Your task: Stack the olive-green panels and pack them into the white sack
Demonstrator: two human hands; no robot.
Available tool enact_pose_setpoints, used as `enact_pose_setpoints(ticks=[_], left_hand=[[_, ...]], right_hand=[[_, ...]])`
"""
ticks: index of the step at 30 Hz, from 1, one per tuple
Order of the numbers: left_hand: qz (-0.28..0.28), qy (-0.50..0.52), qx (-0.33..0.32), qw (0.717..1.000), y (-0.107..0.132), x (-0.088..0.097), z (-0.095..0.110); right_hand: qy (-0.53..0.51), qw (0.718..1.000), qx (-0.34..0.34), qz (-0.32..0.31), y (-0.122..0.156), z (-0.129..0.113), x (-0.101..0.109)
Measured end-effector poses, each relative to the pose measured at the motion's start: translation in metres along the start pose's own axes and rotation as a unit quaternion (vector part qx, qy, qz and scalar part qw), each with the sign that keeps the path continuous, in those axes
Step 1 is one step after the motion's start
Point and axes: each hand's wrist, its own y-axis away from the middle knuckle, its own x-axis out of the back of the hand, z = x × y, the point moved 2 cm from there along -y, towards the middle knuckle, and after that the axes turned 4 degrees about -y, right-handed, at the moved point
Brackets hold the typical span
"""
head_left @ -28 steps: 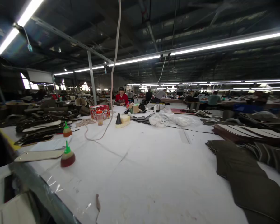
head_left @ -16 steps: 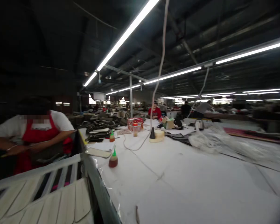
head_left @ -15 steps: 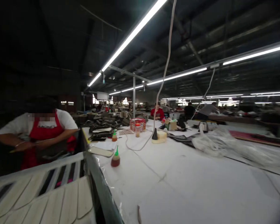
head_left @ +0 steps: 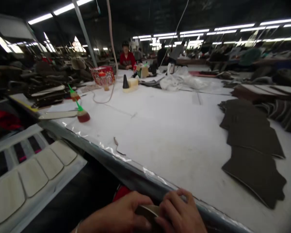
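At the bottom of the head view, my left hand (head_left: pixel 123 213) and my right hand (head_left: pixel 181 212) are close together by the table's near edge. Both are closed on a dark, bent flat piece (head_left: pixel 146 212) with a paler upper edge. My left thumb presses on its near side, and my right fingers curl over its other end. Its lower part is hidden by the hands and the frame's edge. To the right, overlapping dark brown cut pieces (head_left: pixel 254 174) lie in a row on the white tabletop (head_left: pixel 160 139).
Two green-tipped bottles, a nearer one (head_left: pixel 83 116) and a farther one (head_left: pixel 74 95), stand at the table's left. Behind are a red patterned box (head_left: pixel 106 72), a yellowish block (head_left: pixel 133 84) and crumpled plastic (head_left: pixel 177 81). Pale panels (head_left: pixel 34 176) lie on a lower surface at left. Someone in red (head_left: pixel 127 60) is across the table.
My view has swung right and down. Both hands with the dark piece and the row of brown cut pieces have come into sight; the person in the red apron has left the frame.
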Motion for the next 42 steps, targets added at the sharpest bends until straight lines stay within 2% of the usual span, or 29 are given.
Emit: enact_pose_setpoints(ticks=[2,4,8,12,18,24,28,31,36,42], left_hand=[[-0.003,0.002,0.023,1.0,-0.004,-0.004,-0.01],[-0.004,-0.006,0.02,1.0,-0.005,-0.006,-0.012],[0.052,-0.061,-0.004,0.997,-0.002,-0.004,0.001],[0.096,-0.139,-0.006,0.986,0.003,-0.002,0.013],[0.091,-0.217,-0.018,0.972,0.002,-0.005,0.012],[0.082,-0.23,-0.005,0.97,0.0,-0.007,0.002],[0.067,-0.228,-0.016,0.971,0.0,-0.008,0.004],[0.053,-0.214,-0.035,0.975,0.0,-0.009,0.009],[0.037,-0.203,-0.045,0.977,0.0,-0.01,0.011],[0.056,-0.266,-0.059,0.961,-0.003,-0.013,0.008]], right_hand=[[-0.02,0.999,-0.026,-0.013,0.009,-0.002,0.0],[-0.036,0.997,-0.048,-0.038,0.013,-0.004,0.003],[-0.048,0.995,-0.072,-0.057,0.015,-0.003,0.006],[-0.036,0.995,-0.081,-0.053,0.018,0.003,-0.001],[-0.037,0.994,-0.067,-0.084,0.02,0.005,-0.008],[-0.048,0.995,-0.061,-0.061,0.017,0.003,-0.006],[-0.066,0.991,-0.075,-0.087,0.017,0.005,-0.005],[-0.041,0.99,-0.072,-0.11,0.019,0.006,-0.005],[-0.034,0.995,-0.055,-0.076,0.02,0.004,-0.007],[-0.062,0.993,-0.062,-0.084,0.02,0.004,-0.007]])
